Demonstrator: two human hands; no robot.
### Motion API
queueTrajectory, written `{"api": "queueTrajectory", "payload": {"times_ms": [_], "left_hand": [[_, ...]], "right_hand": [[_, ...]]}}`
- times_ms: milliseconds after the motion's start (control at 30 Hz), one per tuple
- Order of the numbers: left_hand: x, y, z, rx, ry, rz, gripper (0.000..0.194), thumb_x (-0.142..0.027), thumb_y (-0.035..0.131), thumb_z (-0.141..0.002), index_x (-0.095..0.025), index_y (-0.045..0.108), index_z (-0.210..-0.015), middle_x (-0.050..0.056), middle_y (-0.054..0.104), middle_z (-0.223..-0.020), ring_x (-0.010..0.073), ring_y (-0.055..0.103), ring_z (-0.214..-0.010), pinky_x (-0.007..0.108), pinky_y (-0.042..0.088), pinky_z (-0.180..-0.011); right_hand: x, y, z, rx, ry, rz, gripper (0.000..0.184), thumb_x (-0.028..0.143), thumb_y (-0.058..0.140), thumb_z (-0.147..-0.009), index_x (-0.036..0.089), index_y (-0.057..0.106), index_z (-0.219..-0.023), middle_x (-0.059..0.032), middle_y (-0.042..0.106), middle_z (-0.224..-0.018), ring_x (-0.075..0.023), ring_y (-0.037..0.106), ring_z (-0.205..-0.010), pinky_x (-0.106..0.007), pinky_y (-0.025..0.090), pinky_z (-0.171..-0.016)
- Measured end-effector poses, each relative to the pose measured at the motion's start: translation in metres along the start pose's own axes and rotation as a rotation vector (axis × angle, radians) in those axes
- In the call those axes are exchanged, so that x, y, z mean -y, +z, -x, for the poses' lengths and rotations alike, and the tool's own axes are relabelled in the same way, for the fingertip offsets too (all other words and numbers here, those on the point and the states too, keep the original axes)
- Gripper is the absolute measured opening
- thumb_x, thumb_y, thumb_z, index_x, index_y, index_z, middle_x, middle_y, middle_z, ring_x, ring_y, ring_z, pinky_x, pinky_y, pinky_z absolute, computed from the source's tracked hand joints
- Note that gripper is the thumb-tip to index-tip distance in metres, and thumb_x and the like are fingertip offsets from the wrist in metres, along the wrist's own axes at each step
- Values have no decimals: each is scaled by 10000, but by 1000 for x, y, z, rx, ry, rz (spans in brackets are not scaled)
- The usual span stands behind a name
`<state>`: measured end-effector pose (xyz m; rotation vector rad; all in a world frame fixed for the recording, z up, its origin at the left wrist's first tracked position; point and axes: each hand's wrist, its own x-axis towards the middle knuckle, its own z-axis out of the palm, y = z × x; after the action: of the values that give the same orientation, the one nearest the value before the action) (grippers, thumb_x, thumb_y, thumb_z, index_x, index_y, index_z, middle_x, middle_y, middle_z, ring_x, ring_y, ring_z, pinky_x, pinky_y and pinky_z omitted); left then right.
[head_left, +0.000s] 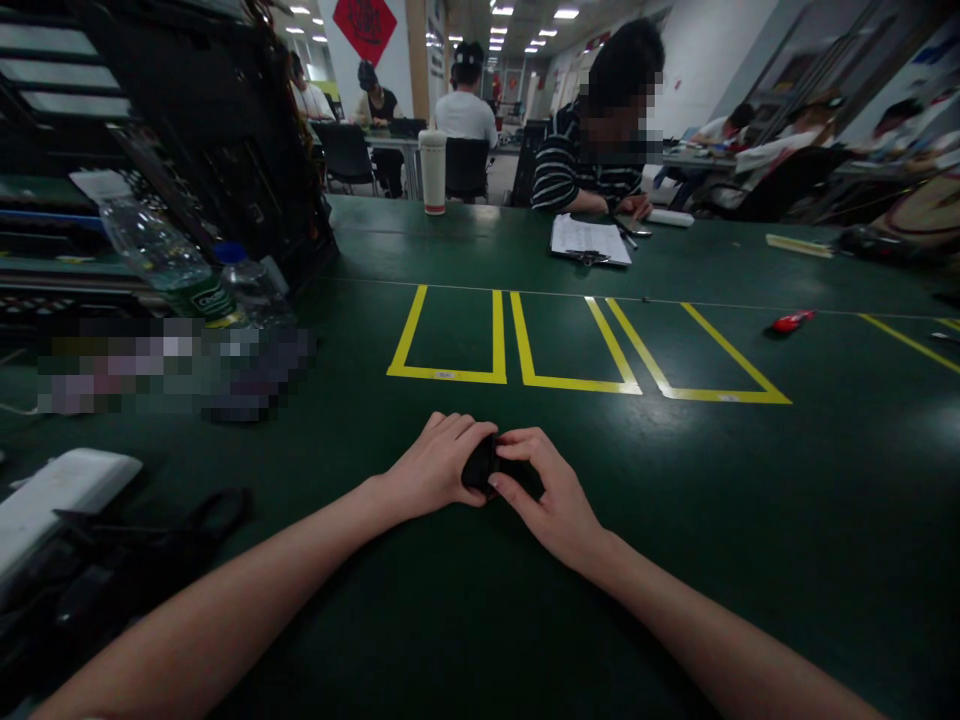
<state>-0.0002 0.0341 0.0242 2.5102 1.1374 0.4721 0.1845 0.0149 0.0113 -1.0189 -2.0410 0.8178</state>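
Between my hands, low over the dark green tabletop, is a small black object (480,466); its kind is too dark to make out. The fingers of my left hand (442,455) wrap round its left side, with the thumb at its near edge. From the right, my right hand (551,490) takes its edge between thumb and curled fingertips, a dark gap showing inside the curve. Much of the object is hidden by my fingers. It sits just nearer to me than the yellow tape outlines on the table.
Yellow tape (450,376) marks several shapes beyond my hands. A red object (793,321) lies at right. Bottles (161,250), a white box-shaped thing (71,490) and black cables or straps (142,570) are at left. Across stand a cup (433,172), a clipboard (591,241) and a seated person.
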Motion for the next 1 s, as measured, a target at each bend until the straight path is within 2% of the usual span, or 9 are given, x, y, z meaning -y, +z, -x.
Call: {"api": "queueTrajectory", "payload": {"times_ms": [200,367,467,533,600,667,767,867,1000], "left_hand": [[1,-1,0,10,-3,14,547,-273,668,-702,-149,408,-1167,83,538,-1074,227,500,-952,349,365,-812],[2,2,0,10,-6,-2,595,-305,692,-684,-145,398,-1176,91,532,-1090,237,493,-969,361,358,-823],[2,1,0,15,-10,-6,587,-298,695,-677,-145,403,-1162,90,533,-1084,241,494,-962,359,360,-817],[1,0,0,12,-8,-1,558,-294,683,-687,-155,409,-1152,84,536,-1075,238,497,-955,357,361,-814],[0,-1,0,14,-11,2,539,-293,676,-692,-161,415,-1145,79,538,-1068,235,500,-946,354,364,-808],[0,-1,0,22,-14,-2,535,-286,676,-691,-157,420,-1143,80,539,-1067,232,501,-940,350,366,-801],[1,-1,0,21,-13,-7,557,-285,681,-688,-148,414,-1157,85,539,-1072,233,500,-946,352,365,-805],[2,1,0,11,-7,1,575,-287,682,-692,-144,402,-1174,86,537,-1082,231,496,-964,351,361,-817],[3,2,0,7,-1,-13,575,-296,681,-694,-139,400,-1170,90,531,-1091,235,494,-959,357,363,-810]], "right_hand": [[2,0,-1,97,153,-52,294,231,488,-847,213,428,-1135,-70,536,-1036,-206,548,-925,-406,486,-795],[1,0,4,74,29,7,313,197,527,-815,227,454,-1118,-69,502,-1097,-214,524,-974,-402,467,-827],[-1,1,3,15,-23,2,191,179,522,-820,228,510,-1004,-55,504,-1071,-204,516,-995,-391,453,-854],[-2,2,1,-13,1,-19,153,172,521,-822,224,515,-966,-47,516,-1027,-194,526,-971,-381,461,-843],[-2,2,-1,-14,57,-48,225,188,535,-817,227,485,-1032,-50,521,-1034,-197,531,-966,-385,470,-834],[-1,2,-1,10,106,-58,314,217,533,-822,229,439,-1122,-61,522,-1068,-206,528,-983,-399,470,-840],[0,2,0,59,138,-3,305,252,497,-845,222,438,-1143,-69,541,-1054,-216,537,-964,-418,468,-825],[2,3,2,73,117,51,275,242,491,-846,216,456,-1117,-68,548,-1016,-213,549,-912,-416,474,-793],[2,3,3,23,6,29,254,189,522,-818,232,480,-1065,-60,509,-1074,-211,523,-972,-401,464,-828]]}}
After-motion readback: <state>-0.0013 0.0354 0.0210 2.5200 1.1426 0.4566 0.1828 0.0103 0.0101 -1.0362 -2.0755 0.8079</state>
